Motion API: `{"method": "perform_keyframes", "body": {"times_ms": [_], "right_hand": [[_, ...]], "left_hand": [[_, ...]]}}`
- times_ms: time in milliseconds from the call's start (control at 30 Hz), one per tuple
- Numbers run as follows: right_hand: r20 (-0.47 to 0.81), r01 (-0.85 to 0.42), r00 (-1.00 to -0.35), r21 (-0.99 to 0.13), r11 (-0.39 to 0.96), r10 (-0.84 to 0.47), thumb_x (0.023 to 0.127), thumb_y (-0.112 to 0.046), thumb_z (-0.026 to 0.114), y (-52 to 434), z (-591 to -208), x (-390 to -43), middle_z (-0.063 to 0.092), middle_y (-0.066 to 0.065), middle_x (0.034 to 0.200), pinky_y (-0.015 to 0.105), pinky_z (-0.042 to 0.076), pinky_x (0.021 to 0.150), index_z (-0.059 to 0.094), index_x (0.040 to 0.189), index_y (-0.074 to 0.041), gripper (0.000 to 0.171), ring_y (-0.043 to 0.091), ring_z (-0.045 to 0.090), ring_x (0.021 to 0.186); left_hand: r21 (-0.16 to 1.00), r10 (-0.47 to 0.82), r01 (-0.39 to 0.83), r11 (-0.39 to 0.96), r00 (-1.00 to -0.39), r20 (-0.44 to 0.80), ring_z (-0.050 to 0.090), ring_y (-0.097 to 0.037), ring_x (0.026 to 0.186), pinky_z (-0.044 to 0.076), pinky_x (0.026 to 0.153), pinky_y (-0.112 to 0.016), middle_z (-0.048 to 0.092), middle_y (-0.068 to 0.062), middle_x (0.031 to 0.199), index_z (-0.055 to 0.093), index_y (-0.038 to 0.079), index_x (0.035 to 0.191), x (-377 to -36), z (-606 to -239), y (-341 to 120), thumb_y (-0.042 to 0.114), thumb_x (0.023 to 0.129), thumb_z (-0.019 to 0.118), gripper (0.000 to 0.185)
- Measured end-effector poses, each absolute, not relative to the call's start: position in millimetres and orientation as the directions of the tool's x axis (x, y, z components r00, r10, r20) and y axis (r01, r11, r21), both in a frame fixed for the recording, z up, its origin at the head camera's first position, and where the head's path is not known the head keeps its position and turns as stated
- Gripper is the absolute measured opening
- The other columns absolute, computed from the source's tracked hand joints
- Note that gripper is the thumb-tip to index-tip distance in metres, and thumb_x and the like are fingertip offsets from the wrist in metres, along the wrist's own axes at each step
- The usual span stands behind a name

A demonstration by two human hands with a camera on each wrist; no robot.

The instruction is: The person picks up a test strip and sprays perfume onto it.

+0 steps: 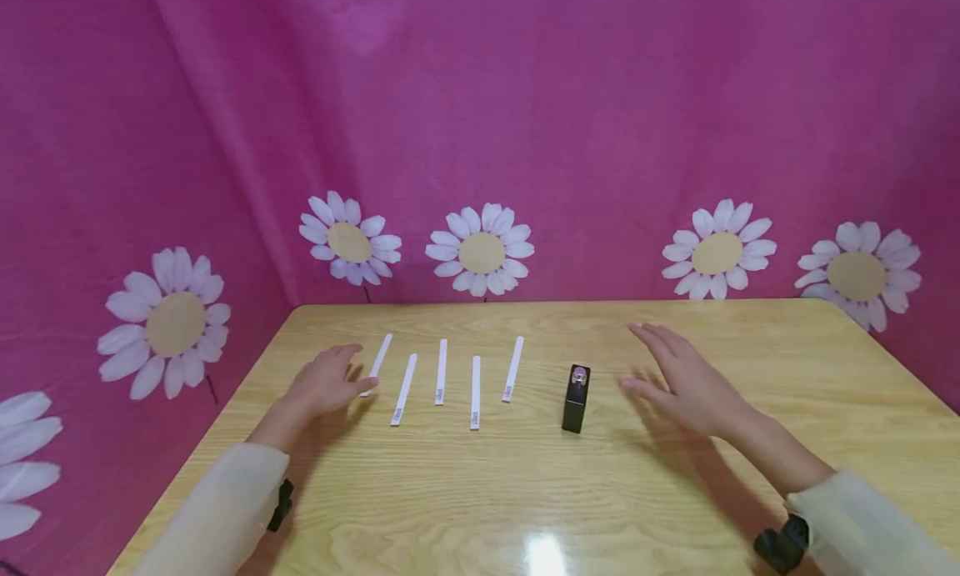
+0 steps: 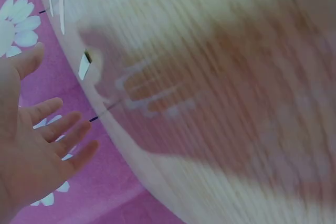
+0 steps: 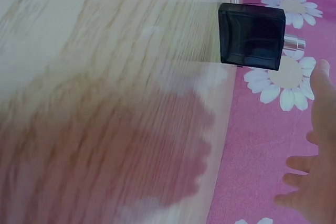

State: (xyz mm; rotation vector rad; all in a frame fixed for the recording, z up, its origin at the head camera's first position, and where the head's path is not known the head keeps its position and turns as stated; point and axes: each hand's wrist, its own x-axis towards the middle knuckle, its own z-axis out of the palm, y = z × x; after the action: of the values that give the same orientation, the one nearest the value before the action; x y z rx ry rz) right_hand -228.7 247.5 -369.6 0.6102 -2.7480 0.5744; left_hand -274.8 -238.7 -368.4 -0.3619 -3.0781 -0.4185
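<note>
Several narrow white paper strips (image 1: 475,393) with small print at their near ends lie spaced out on the table, left of the middle. My left hand (image 1: 322,384) is beside the leftmost strip (image 1: 381,355), overlapping its near end in the head view, with fingers relaxed and nothing held. Right of the strips, a black perfume bottle (image 1: 574,401) stands upright. Its square body (image 3: 252,35) and silver spray nozzle (image 3: 294,43) show in the right wrist view. My right hand (image 1: 690,388) hovers to the right of the bottle, fingers extended, thumb apart, holding nothing.
The light wooden table (image 1: 420,501) has a rounded far edge. Behind and left of it hangs a magenta cloth (image 1: 570,142) printed with white daisies. Both sleeves carry a black wrist device (image 1: 782,544) and hands cast shadows on the tabletop.
</note>
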Motion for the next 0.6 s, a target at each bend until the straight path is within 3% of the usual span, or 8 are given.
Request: {"method": "perform_keyframes", "body": {"times_ms": [300, 600], "right_hand": [[0.311, -0.475, -0.873, -0.368, 0.799, -0.376, 0.090, -0.043, 0.064, 240.9, -368.8, -232.7, 0.036, 0.024, 0.150, 0.064, 0.031, 0.110, 0.029, 0.149, -0.006, 0.078, 0.044, 0.032, 0.138], [0.266, -0.478, -0.878, -0.444, 0.757, -0.398, 0.092, -0.038, 0.063, 232.2, -370.2, -236.7, 0.037, 0.021, 0.151, 0.062, 0.029, 0.112, 0.028, 0.150, -0.007, 0.075, 0.042, 0.032, 0.140]], "left_hand": [[0.435, 0.262, 0.266, 0.860, -0.962, 0.069, 0.060, -0.044, 0.109, 0.049, 0.098, -0.053, 0.059, -0.033, 0.120, 0.051, -0.014, 0.125, -286.6, -382.2, -241.4, 0.023, 0.089, 0.066, 0.053], [0.505, 0.252, 0.264, 0.822, -0.963, 0.095, 0.063, -0.034, 0.094, 0.054, 0.087, -0.045, 0.066, -0.024, 0.102, 0.061, -0.010, 0.110, -294.6, -389.2, -246.4, 0.019, 0.080, 0.075, 0.044]]}}
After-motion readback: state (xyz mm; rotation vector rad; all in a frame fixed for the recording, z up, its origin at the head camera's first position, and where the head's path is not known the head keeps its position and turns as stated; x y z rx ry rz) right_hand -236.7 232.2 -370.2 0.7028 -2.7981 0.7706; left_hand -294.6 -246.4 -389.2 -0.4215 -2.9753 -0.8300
